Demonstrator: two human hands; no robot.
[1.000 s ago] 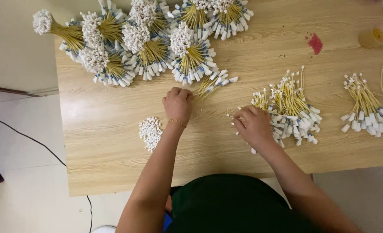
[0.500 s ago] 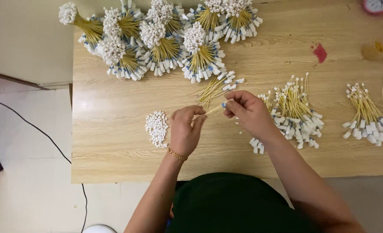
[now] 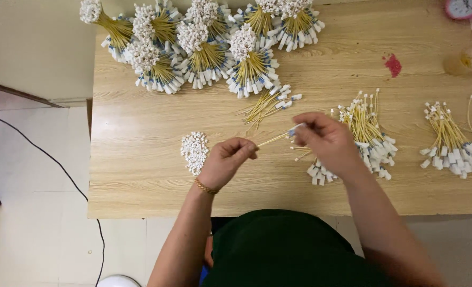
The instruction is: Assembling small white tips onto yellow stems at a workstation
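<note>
A thin yellow wire with a white end tag [image 3: 276,137] now stretches between both hands above the pale wooden bench [image 3: 140,175]; a moment ago the hands sat closer together, and a second back they were apart on the wood. The left hand [image 3: 226,161] is curled shut, pinching the wire's bare end. The right hand [image 3: 326,142] pinches the tagged end between its fingertips. A small heap of white connectors [image 3: 194,151] lies just left of the left hand. Loose tagged wires [image 3: 371,138] lie beside the right hand.
</note>
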